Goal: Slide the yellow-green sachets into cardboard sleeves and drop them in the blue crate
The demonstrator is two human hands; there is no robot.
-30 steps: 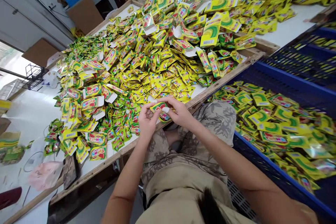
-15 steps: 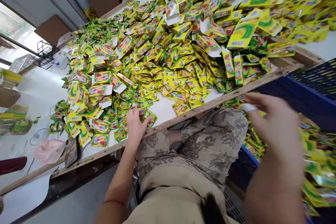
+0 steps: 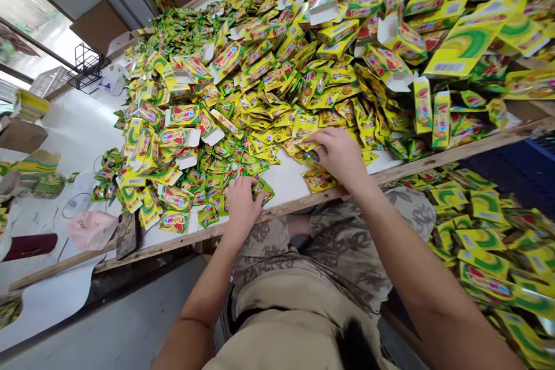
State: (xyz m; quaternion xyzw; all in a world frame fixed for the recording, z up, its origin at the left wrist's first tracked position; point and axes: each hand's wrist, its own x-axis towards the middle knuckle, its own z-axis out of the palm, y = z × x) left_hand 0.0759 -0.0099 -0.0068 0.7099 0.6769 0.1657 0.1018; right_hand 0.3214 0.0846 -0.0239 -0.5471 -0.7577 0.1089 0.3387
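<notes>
My left hand lies at the near edge of the pile, its fingers curled over green sachets. One green sachet shows between its thumb and index finger. To the right, my right hand reaches into the yellow sachets, thumb and index finger closed on a yellow sachet near the table edge. Another yellow sachet lies flat just below that hand. Left of my left hand are several small yellow-green boxes, some with white end flaps open.
A wooden rim borders the white table in front of me. At the lower right, filled boxes lie in a blue crate. A phone and a pink plastic bag lie at left, with a black wire rack farther back.
Both hands held a small box at first. My right hand then swung over the crate at right and came back without it to the yellow sachets. My left hand moved onto the green sachets.
</notes>
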